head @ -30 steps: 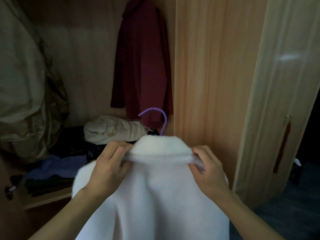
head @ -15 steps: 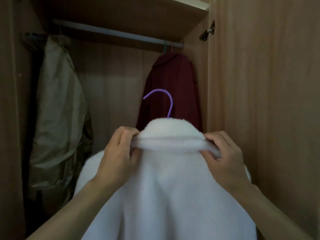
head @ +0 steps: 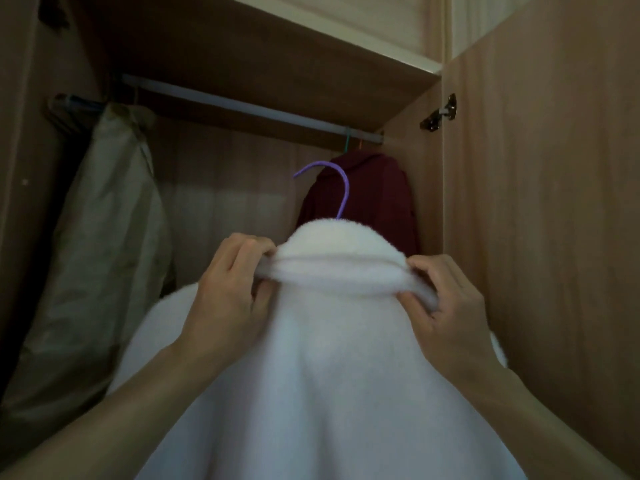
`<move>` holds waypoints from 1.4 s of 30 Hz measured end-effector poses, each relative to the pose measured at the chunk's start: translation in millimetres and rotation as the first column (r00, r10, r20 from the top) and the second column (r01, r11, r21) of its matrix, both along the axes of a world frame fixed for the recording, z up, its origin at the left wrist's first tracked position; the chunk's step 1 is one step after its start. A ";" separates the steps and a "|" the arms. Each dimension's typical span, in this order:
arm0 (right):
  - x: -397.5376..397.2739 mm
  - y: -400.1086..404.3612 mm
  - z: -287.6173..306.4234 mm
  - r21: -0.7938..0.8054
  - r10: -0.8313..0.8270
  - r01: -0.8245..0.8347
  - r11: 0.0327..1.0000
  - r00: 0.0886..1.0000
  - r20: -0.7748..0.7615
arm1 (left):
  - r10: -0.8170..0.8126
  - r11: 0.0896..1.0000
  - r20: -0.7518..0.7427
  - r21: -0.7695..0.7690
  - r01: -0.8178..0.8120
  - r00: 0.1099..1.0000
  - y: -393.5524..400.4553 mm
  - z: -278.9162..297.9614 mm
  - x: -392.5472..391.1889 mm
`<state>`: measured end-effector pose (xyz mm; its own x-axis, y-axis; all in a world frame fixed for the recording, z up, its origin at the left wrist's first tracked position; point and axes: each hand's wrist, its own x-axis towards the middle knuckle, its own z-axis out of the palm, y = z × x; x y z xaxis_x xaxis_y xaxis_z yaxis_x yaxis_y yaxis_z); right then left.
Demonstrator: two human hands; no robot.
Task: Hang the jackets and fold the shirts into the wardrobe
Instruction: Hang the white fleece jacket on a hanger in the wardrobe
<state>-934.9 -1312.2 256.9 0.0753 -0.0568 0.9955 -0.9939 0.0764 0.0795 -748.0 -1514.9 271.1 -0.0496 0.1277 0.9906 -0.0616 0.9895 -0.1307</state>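
Note:
A white fleece jacket (head: 332, 358) fills the lower middle of the head view, held up in front of the open wardrobe. Its back faces me. My left hand (head: 228, 299) grips the left end of its folded collar and my right hand (head: 446, 313) grips the right end. A purple hanger hook (head: 337, 188) sticks up out of the collar; the rest of the hanger is hidden inside the jacket. The hook sits well below the pale hanging rail (head: 249, 110), which runs across the wardrobe under its top shelf.
A dark red jacket (head: 374, 199) hangs at the rail's right end, close behind the purple hook. A beige coat (head: 104, 244) hangs at the left. The open wardrobe door (head: 554, 220) stands on the right, with a hinge (head: 440, 114) near its top.
The view has tilted up from the wardrobe floor to the rail. Both hands have lifted the white jacket higher, keeping the same grip on its collar.

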 end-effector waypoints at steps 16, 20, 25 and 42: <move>-120.6 -61.2 98.5 -0.117 0.031 -0.046 0.992 0.992 -0.125 | 0.116 0.975 -0.141 -0.170 -0.139 0.983 -53.6 102.4 -122.5; -141.7 -82.6 112.5 -0.098 0.012 -0.028 0.995 0.987 -0.162 | 0.218 0.944 -0.161 -0.214 -0.250 0.962 -78.4 115.1 -143.3; -161.3 -113.2 125.8 -0.106 -0.051 0.031 0.994 0.980 -0.190 | 0.249 0.947 -0.166 -0.164 -0.276 0.954 -106.1 127.4 -170.7; -173.7 -210.8 242.9 -0.128 -0.369 0.346 0.930 0.860 -0.353 | 0.170 0.975 -0.259 -0.097 -0.201 0.951 -229.6 213.6 -238.5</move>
<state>-1108.6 -1523.0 499.9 0.4186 -0.0924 0.9034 -0.7985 0.4364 0.4146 -986.5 -1744.6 484.7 0.1605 0.2590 0.9525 -0.2884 0.9352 -0.2057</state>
